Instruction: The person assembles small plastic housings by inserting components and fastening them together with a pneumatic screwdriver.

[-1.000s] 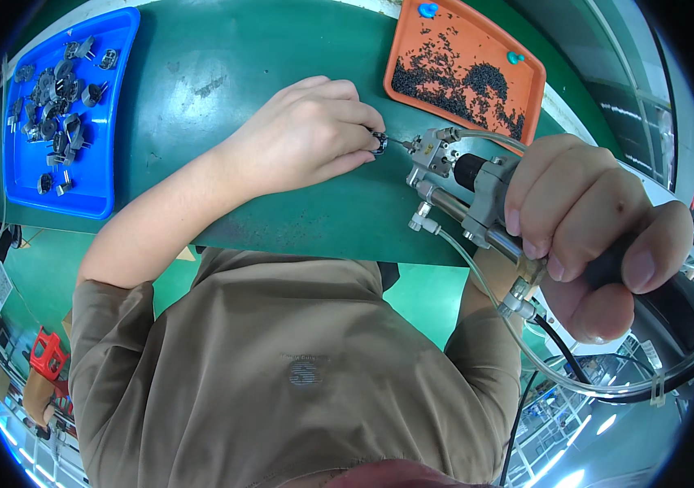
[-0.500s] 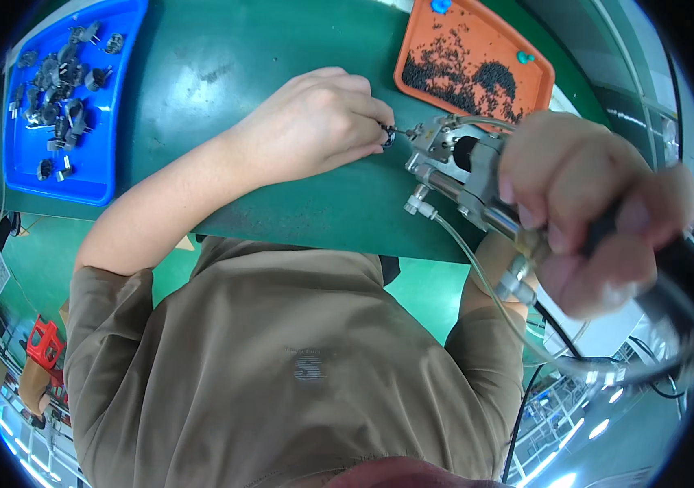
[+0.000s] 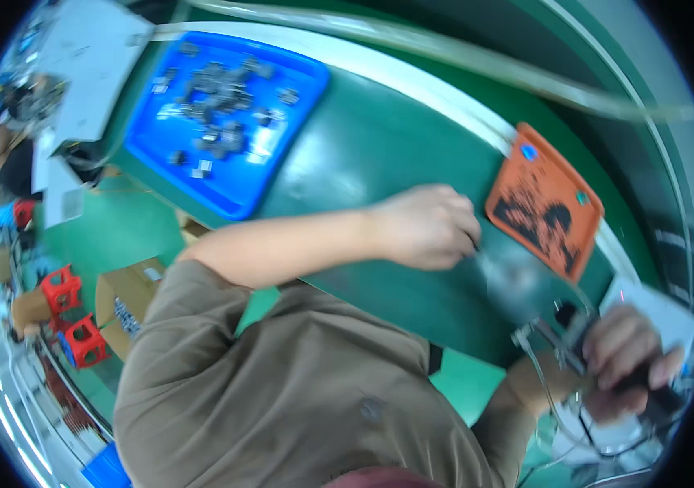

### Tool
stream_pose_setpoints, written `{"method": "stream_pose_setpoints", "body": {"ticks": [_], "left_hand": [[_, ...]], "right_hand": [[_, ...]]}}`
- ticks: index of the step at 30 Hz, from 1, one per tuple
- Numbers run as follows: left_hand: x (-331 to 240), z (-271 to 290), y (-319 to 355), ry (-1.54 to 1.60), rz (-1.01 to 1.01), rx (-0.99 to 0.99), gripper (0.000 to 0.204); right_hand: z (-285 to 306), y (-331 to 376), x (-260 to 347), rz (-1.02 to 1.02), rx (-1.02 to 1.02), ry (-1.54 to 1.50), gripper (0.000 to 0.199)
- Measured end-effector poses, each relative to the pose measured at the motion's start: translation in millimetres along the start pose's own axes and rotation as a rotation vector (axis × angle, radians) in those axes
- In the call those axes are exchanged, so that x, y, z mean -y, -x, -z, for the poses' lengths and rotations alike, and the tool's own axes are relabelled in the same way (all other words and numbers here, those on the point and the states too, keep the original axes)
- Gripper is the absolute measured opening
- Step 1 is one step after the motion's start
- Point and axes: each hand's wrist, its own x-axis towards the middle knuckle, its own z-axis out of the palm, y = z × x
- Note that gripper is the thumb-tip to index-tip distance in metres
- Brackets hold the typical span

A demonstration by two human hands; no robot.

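A green bench (image 3: 379, 154) carries a blue tray (image 3: 160, 154) and an orange tray (image 3: 563, 183).

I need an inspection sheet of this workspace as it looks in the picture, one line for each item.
Surface: dark green bench mat, white edge strip behind.
Job's things: black-handled power tool with metal head; orange rectangular tray of small dark parts.
Clutter: blue rectangular tray of small metal pieces.
Hands: left hand closed, fingertips on the mat near the orange tray; right hand gripping the tool.
Cables: thin clear tubes and dark cord hanging from the tool.
Surroundings: red plastic stools, cardboard box, green floor.
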Motion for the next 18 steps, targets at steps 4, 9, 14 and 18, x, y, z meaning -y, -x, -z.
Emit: {"method": "stream_pose_setpoints", "body": {"ticks": [4, 9, 14, 18], "left_hand": [[3.7, 6.9, 3.8, -0.017, 0.031, -0.007, 0.015], [3.1, 0.7, 0.4, -0.002, 0.063, 0.006, 0.013], [1.2, -6.2, -1.5, 0.028, 0.080, -0.004, 0.013], [0.2, -5.8, -1.8, 0.029, 0.090, 0.000, 0.015]], "right_hand": [[-1.4, -9.8, -17.7, -0.121, 0.148, -0.059, 0.036], [-5.3, -10.5, -21.9, -0.191, 0.188, -0.131, 0.037], [-6.7, -6.1, -31.9, -0.164, 0.251, -0.147, 0.039], [-9.7, -4.0, -38.6, -0.160, 0.281, -0.163, 0.040]]}}
